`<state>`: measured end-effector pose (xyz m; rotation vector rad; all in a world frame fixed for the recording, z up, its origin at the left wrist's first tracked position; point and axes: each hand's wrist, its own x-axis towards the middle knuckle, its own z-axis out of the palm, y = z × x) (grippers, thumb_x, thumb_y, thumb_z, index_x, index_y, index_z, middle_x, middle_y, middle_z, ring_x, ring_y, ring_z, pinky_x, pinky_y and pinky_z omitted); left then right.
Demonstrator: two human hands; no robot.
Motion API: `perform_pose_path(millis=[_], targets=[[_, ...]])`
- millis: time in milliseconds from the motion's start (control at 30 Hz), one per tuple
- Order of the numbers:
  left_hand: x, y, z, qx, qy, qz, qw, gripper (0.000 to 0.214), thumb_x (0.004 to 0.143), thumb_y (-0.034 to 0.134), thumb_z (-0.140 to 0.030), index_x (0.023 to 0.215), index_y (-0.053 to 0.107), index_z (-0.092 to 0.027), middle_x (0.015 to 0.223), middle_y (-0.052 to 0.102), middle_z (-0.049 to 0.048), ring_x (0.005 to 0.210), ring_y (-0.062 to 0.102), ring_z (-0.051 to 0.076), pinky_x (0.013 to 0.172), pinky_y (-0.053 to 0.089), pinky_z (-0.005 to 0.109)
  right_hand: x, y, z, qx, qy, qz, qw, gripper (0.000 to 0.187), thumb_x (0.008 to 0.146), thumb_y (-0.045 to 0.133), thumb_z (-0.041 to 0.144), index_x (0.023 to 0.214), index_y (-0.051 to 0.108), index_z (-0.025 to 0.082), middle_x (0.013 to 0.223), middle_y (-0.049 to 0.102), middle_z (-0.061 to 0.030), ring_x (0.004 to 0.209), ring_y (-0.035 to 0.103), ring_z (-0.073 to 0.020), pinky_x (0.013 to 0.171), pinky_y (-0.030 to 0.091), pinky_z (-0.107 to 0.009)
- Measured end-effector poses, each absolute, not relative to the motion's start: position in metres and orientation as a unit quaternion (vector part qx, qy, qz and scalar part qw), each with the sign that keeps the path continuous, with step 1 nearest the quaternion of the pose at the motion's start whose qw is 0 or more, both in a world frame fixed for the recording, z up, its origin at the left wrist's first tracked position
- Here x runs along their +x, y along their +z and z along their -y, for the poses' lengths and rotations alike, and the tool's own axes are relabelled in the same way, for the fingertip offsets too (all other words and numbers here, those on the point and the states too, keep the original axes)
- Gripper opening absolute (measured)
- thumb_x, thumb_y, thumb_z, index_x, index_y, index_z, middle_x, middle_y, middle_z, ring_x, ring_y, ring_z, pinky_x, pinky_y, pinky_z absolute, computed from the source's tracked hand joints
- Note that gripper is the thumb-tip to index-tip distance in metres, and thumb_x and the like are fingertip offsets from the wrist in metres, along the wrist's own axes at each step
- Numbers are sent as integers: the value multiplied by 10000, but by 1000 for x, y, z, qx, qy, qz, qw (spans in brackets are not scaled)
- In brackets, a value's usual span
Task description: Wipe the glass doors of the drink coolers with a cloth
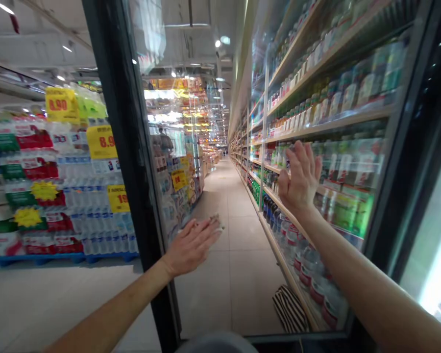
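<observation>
Glass door (248, 196), clear, black-framed, top cut off; before it, left hand (191, 246) flat over mostly hidden pale cloth (219, 223), right hand (300, 180) loosely spread.

At the left, packs of water bottles (95, 196) stand stacked on blue pallets (71, 257), below a yellow price sign (62, 104) (it reads 8.90). Ceiling lights (5, 8) shine overhead, pale tiled floor (73, 299) stretches below, and shelves (334, 124) hold rows of bottles (349, 94) toward the right
</observation>
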<state>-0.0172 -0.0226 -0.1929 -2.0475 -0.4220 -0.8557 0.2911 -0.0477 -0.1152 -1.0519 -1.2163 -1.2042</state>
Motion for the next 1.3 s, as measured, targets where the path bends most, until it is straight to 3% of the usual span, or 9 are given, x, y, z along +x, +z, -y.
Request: perform_pose_path(millis=[67,233,400,567,733,867,1067,1200,1300], targets=[[-16,-195,22,-817,-349,171,426,662,834,473,-281,1426,179,-285,1339,490,47,1309,355,189,1110,220,395,291,-115,47,-442,-509,508,536,464,838,386,294,1288,445,198,1379,441,-109,1341,305,-241,1082,208,-484],[-8,-183,17,-733,-474,246,421,685,831,482,-283,1433,169,-186,1465,278,115,1384,157,240,1108,183,478,290,-116,46,-443,-526,501,526,469,841,379,286,1296,436,187,1384,438,-109,1347,296,-232,1089,201,-467],[-2,-199,17,-846,-255,43,467,540,850,446,-282,1376,330,-235,1431,363,3,1377,193,144,1145,115,347,291,-117,45,-428,-537,498,529,450,840,396,264,1277,459,172,1374,451,-120,1336,321,-226,1090,210,-446],[9,-179,20,-768,-412,197,449,616,848,452,-289,1410,244,-150,1438,342,108,1391,135,222,1127,147,443,292,-118,46,-426,-536,495,536,423,857,377,253,1259,483,180,1367,461,-111,1332,328,-219,1088,219,-441],[22,-172,23,-828,-241,21,506,464,863,420,-242,1325,405,-199,1451,331,22,1388,156,156,1144,109,357,293,-119,46,-435,-534,497,528,436,863,362,245,1281,466,178,1370,458,-110,1341,312,-217,1094,209,-434],[28,-163,23,-785,-363,166,475,514,862,438,-300,1342,373,-129,1435,354,95,1396,115,212,1140,96,434,293,-120,46,-442,-532,501,521,455,863,352,244,1306,437,181,1388,435,-108,1354,285,-212,1100,193,-439],[35,-176,25,-835,-212,-7,508,458,861,417,-256,1313,422,-182,1458,317,34,1389,155,160,1150,95,354,293,-121,46,-444,-534,502,515,465,867,347,236,1322,420,175,1392,430,-113,1359,275,-209,1099,201,-433],[33,-162,24,-794,-346,138,480,518,857,447,-264,1349,362,-128,1433,357,94,1395,121,195,1145,82,421,293,-121,45,-442,-542,495,516,461,868,345,245,1315,431,181,1384,442,-109,1352,289,-211,1095,214,-437],[28,-160,25,-808,-318,92,487,474,860,431,-238,1322,403,-136,1429,366,77,1393,133,188,1145,96,402,293,-121,45,-438,-542,496,518,458,869,347,241,1314,433,174,1379,446,-114,1353,288,-211,1096,211,-437]])
